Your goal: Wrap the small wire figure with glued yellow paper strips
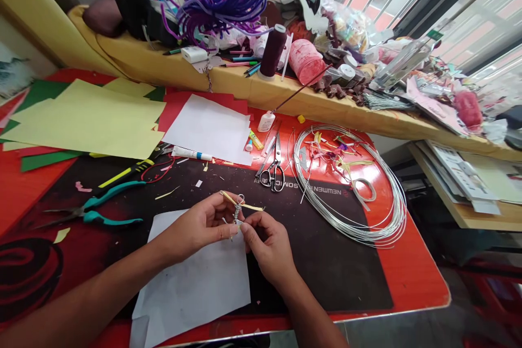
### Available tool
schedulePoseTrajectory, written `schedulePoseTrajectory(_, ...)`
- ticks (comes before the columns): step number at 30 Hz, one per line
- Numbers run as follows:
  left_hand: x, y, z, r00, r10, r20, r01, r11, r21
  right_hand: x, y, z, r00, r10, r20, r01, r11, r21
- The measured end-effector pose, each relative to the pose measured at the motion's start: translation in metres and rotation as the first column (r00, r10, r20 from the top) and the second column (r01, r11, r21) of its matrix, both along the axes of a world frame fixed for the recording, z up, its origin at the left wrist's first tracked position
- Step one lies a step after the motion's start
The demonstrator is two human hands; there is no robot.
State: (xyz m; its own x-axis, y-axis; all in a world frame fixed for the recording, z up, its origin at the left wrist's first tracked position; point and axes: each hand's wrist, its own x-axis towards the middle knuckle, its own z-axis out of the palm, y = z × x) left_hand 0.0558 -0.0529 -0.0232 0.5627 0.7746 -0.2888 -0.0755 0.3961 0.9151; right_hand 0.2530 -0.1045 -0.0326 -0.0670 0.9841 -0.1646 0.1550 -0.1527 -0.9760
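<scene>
Between my two hands is a small twisted wire figure (237,212) with a loop at its top and a yellow strip (253,207) running across it like arms. My left hand (207,223) is closed on its left side, thumb and fingers pinching the wire. From the right, my right hand (267,242) pinches the lower part of the same figure with thumb and forefinger. Beneath both hands a white sheet of paper (196,293) lies on the dark mat (326,272). The fingertips partly hide the figure's lower end.
Teal-handled pliers (110,204) lie at left, scissors (275,168) beyond my hands. A large coil of silver wire (391,217) rests at right around coloured scraps. Yellow paper sheets (89,119), a glue bottle (266,121) and a tube (191,153) sit farther back, below a crowded ledge (228,80).
</scene>
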Motion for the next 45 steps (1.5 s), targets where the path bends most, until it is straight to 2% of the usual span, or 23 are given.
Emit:
schedulePoseTrajectory(4, 0.0002, -0.0016, -0.0026, 1.000, -0.008, 0.000, 0.008, 1.000, -0.004, 0.0000, -0.0009, 0.0008, 1.000, 0.000, 0.013, 0.000, 1.000, 0.013)
schedulePoseTrajectory(17, 0.0078, -0.0051, -0.0026, 0.995, 0.103, 0.009, -0.101, 0.990, -0.098, -0.0008, 0.0005, 0.0035, 0.999, 0.033, 0.013, -0.033, 0.999, 0.021)
schedulePoseTrajectory(23, 0.0064, -0.0057, -0.0011, 0.984, 0.174, 0.034, -0.167, 0.973, -0.162, 0.0011, -0.0007, 0.0011, 0.995, -0.041, -0.086, 0.040, 0.999, -0.011)
schedulePoseTrajectory(26, 0.0053, -0.0049, -0.0001, 0.972, 0.233, 0.036, -0.225, 0.961, -0.162, 0.0020, -0.0029, 0.0004, 0.992, -0.097, -0.081, 0.100, 0.994, 0.038)
schedulePoseTrajectory(29, 0.0055, -0.0040, 0.0015, 0.963, 0.266, 0.040, -0.257, 0.953, -0.164, 0.0021, -0.0050, 0.0012, 0.993, -0.113, -0.018, 0.114, 0.983, 0.142)
schedulePoseTrajectory(35, 0.0084, -0.0041, 0.0034, 0.972, 0.227, 0.053, -0.213, 0.957, -0.198, 0.0000, -0.0049, 0.0043, 0.978, -0.052, 0.204, -0.030, 0.925, 0.380)
schedulePoseTrajectory(45, 0.0091, -0.0058, 0.0024, 0.987, 0.156, 0.048, -0.144, 0.970, -0.195, 0.0000, -0.0035, 0.0015, 0.942, 0.033, 0.335, -0.171, 0.905, 0.390)
